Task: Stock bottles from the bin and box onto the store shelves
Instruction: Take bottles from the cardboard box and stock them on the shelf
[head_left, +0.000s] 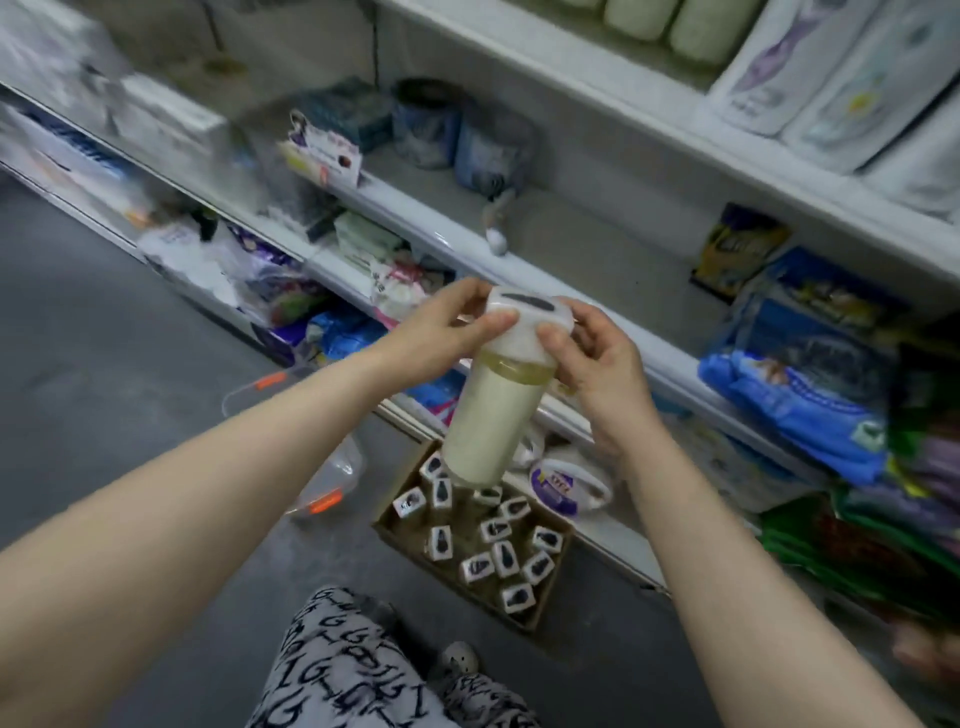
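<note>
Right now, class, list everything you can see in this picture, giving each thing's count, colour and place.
bottle: one, cream with white cap, held in the air above the box
cardboard box: one, brown, on the floor by the bottom shelf
boxed bottles: about a dozen, white caps with dark marks, upright in the cardboard box
plastic bin: one, clear with orange latches, on the floor left of the box
shelves: several tiers, white
blue packs: a stack, blue, right shelf
tubs: two, dark, blurred, middle shelf
trousers: white with black letters, bottom centre
left hand: grips the bottle's cap
right hand: grips the cap's other side
</note>
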